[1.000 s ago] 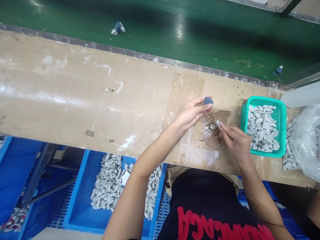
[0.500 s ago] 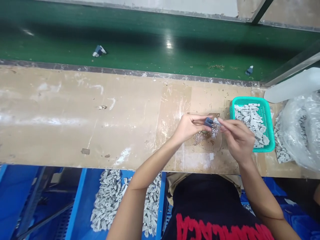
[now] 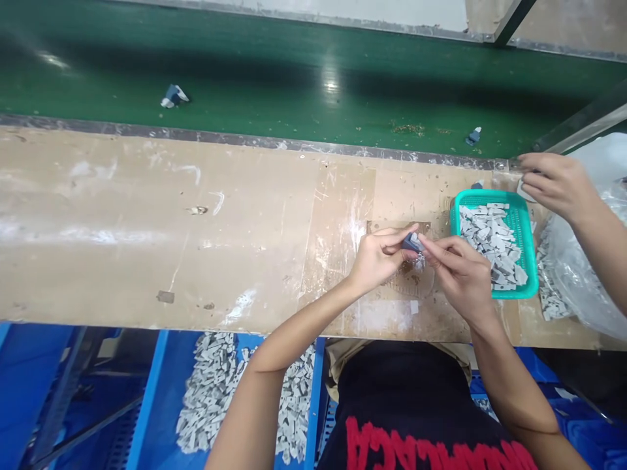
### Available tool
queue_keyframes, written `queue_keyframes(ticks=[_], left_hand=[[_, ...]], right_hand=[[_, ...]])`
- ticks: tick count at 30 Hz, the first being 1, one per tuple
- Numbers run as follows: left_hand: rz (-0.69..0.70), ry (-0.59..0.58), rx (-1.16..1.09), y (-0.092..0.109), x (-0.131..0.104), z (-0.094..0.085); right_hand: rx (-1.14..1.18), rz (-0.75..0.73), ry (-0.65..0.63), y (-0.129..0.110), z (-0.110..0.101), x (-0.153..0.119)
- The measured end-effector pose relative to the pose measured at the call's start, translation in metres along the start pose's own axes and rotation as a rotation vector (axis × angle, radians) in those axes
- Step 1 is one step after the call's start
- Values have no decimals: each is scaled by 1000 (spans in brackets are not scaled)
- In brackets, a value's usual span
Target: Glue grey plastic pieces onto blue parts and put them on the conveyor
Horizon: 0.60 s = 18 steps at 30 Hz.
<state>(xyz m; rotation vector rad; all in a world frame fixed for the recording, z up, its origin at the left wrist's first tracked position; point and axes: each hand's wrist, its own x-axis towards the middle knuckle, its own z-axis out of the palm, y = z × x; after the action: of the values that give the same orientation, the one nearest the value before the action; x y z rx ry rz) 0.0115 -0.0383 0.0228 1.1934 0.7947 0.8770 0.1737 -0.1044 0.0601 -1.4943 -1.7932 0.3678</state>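
Tan bench point(image 3: 264, 189): left hand point(image 3: 375, 258) clamps blue block point(image 3: 409, 244), right hand point(image 3: 460, 271) pinches white piece point(image 3: 416, 239) (teal basket point(image 3: 531, 261), another person's hand point(image 3: 558, 184) nearby).

Through my one head-worn camera I look forward and steeply down, past the wearer's dark shirt point(image 3: 392, 385) and over the near edge of the bench point(image 3: 259, 196) to the green surface point(image 3: 269, 78) beyond, near enough to frame the left hand point(image 3: 376, 258) and right hand point(image 3: 460, 271) whole.
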Motion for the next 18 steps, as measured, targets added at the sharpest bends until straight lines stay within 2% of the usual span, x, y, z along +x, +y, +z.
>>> queue_keyframes(ticks=[3, 7, 15, 18], left_hand=[[98, 0, 130, -2, -3, 2], [145, 40, 239, 1, -9, 3], [59, 10, 203, -4, -6, 4], [101, -30, 220, -5, -2, 2]], right_hand=[[-7, -11, -7, -2, -1, 0], [5, 15, 34, -6, 2, 1], [4, 44, 94, -7, 10, -3], [22, 71, 98, -7, 12, -4]])
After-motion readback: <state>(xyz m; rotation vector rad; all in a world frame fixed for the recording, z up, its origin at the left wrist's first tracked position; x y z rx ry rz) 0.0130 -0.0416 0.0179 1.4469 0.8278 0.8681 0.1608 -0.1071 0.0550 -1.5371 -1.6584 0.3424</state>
